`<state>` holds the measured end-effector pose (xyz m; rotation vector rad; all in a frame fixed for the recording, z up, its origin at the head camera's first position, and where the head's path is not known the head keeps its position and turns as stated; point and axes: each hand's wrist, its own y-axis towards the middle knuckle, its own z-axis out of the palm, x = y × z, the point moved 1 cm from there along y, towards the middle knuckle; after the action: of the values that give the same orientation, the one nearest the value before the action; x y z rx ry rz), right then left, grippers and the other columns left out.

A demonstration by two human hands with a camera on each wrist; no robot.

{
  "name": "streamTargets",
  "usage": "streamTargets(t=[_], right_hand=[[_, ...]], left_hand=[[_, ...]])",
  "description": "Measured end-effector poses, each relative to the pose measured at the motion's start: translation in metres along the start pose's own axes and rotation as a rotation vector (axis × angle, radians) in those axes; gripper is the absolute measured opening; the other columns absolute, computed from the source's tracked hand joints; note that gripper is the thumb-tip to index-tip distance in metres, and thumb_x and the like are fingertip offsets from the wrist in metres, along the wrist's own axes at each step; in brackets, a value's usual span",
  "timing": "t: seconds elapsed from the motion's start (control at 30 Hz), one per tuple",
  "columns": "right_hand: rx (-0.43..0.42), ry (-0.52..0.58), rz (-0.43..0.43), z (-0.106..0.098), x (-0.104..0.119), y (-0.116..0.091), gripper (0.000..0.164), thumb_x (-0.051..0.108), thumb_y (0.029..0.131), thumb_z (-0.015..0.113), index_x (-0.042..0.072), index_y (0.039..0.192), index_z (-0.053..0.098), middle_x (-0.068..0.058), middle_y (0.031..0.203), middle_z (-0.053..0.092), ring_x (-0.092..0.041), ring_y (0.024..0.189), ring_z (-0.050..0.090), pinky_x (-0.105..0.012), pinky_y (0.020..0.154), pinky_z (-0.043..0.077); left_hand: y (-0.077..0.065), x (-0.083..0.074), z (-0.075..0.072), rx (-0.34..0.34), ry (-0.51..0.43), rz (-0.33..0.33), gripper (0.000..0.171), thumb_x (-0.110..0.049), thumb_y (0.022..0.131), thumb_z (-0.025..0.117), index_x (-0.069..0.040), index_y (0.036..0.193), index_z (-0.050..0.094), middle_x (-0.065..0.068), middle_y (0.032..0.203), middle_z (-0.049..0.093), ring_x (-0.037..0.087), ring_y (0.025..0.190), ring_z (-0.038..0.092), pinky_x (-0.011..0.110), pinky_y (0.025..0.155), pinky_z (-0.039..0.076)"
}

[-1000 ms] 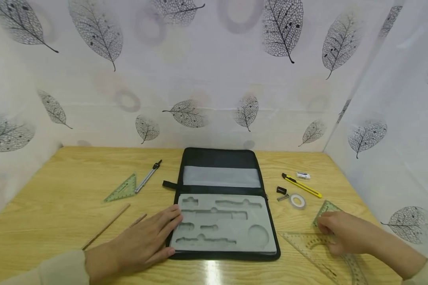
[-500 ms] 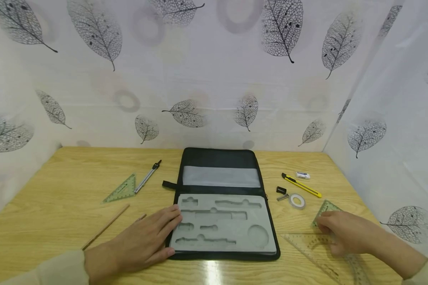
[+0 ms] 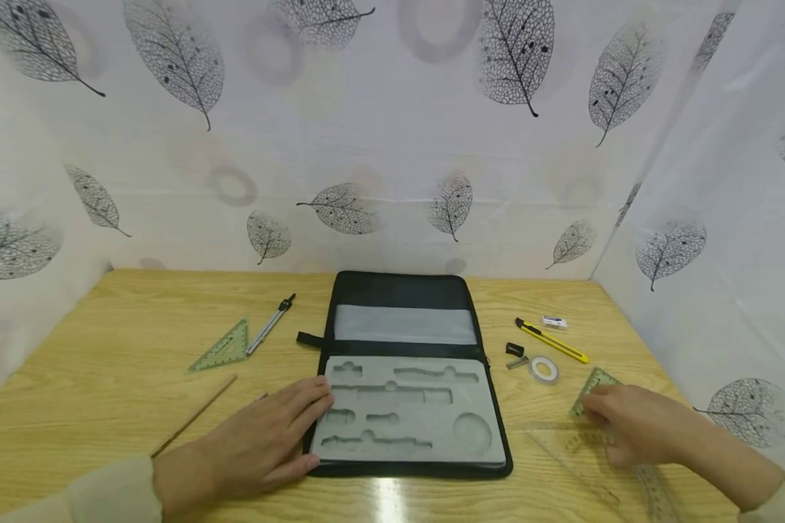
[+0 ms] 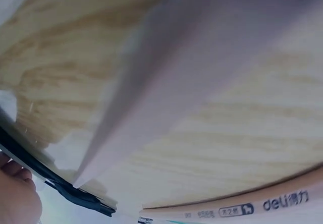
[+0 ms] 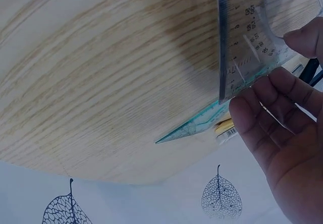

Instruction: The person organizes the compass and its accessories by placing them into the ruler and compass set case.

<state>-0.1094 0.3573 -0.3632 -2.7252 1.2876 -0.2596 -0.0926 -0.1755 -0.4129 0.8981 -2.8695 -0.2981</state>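
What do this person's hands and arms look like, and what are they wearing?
The left hand and right hand are bare, with no gloves or rings visible. The left sleeve and right sleeve look plain and pale cream.

The clear triangular ruler (image 5: 245, 42) has shifted slightly.

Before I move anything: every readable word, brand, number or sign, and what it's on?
"deli得力": pencil; its smaller print is too blurred.
"140", apparently: clear set square; other digits too small or blurred to quote surely.
Green set squares: scale markings too small.
White eraser: label too small to read.
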Motion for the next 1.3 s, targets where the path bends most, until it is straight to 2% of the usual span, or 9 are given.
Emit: streamTargets(t=[0.13,0.2,0.23,0.37,0.43,0.7,0.9,1.13,1.3], right_hand=[[-0.008,-0.017,0.011,-0.003,0.001,0.001,0.035,0.011,0.057,0.07,0.024,0.081,0.049,0.015,0.076,0.04,0.002,0.063,0.033,-0.02,0.053,0.03],[0.003,-0.017,0.027,-0.004,0.002,0.001,0.034,0.011,0.057,0.07,0.024,0.082,0.05,0.014,0.076,0.041,0.001,0.063,0.033,-0.02,0.053,0.03],[0.007,-0.02,0.036,-0.005,0.002,0.002,0.034,0.011,0.057,0.07,0.024,0.082,0.051,0.014,0.076,0.042,0.001,0.063,0.034,-0.02,0.053,0.031],[0.021,-0.032,0.065,-0.008,0.004,0.003,0.033,0.012,0.057,0.071,0.023,0.083,0.054,0.013,0.077,0.045,0.0,0.063,0.035,-0.021,0.052,0.032],[0.013,-0.041,0.062,-0.009,0.004,0.004,0.032,0.012,0.056,0.07,0.022,0.082,0.053,0.013,0.077,0.045,0.0,0.063,0.035,-0.02,0.051,0.032],[-0.033,-0.083,0.009,-0.016,0.003,0.012,0.032,0.013,0.057,0.071,0.02,0.081,0.052,0.013,0.077,0.047,0.001,0.062,0.035,-0.02,0.051,0.035],[-0.055,-0.102,0.002,-0.028,0.006,0.02,0.031,0.014,0.058,0.071,0.019,0.081,0.052,0.012,0.077,0.049,0.001,0.062,0.036,-0.02,0.051,0.036],[-0.054,-0.094,-0.015,-0.039,0.009,0.028,0.031,0.012,0.059,0.07,0.02,0.08,0.05,0.011,0.076,0.047,0.0,0.061,0.033,-0.02,0.052,0.032],[-0.042,-0.067,-0.02,-0.039,0.009,0.031,0.031,0.012,0.059,0.069,0.021,0.079,0.048,0.011,0.074,0.044,0.0,0.061,0.03,-0.019,0.053,0.029]], left_hand=[[0.001,0.001,0.0,-0.029,0.002,0.011,0.067,-0.052,0.099,0.05,-0.006,0.147,0.046,0.009,0.154,0.041,0.023,0.143,0.038,0.028,0.121,0.024],[0.001,0.001,0.0,-0.042,0.002,0.015,0.067,-0.052,0.099,0.052,-0.006,0.147,0.046,0.009,0.153,0.041,0.022,0.142,0.039,0.027,0.122,0.019],[0.001,0.001,0.001,-0.046,-0.002,0.016,0.067,-0.052,0.098,0.053,-0.005,0.146,0.046,0.009,0.153,0.042,0.022,0.141,0.04,0.027,0.121,0.02],[0.002,0.002,0.001,-0.045,-0.007,0.019,0.066,-0.051,0.098,0.053,-0.005,0.146,0.047,0.01,0.152,0.042,0.022,0.14,0.041,0.036,0.113,0.041],[0.002,0.002,0.001,-0.044,-0.011,0.021,0.066,-0.05,0.098,0.053,-0.004,0.145,0.047,0.01,0.151,0.043,0.022,0.14,0.042,0.04,0.11,0.045],[0.002,0.002,0.002,-0.045,-0.029,0.025,0.066,-0.05,0.098,0.053,-0.004,0.145,0.047,0.009,0.15,0.043,0.022,0.139,0.041,0.04,0.109,0.046],[0.001,0.003,0.001,-0.035,-0.028,0.02,0.065,-0.05,0.099,0.052,-0.005,0.146,0.046,0.009,0.151,0.042,0.021,0.14,0.04,0.039,0.111,0.044],[0.002,0.003,0.001,-0.074,-0.033,0.041,0.065,-0.048,0.098,0.055,-0.003,0.144,0.048,0.01,0.148,0.044,0.022,0.138,0.043,0.039,0.109,0.046],[0.001,0.003,0.001,-0.073,-0.031,0.039,0.065,-0.049,0.098,0.055,-0.004,0.145,0.048,0.01,0.149,0.044,0.022,0.138,0.043,0.04,0.109,0.046]])
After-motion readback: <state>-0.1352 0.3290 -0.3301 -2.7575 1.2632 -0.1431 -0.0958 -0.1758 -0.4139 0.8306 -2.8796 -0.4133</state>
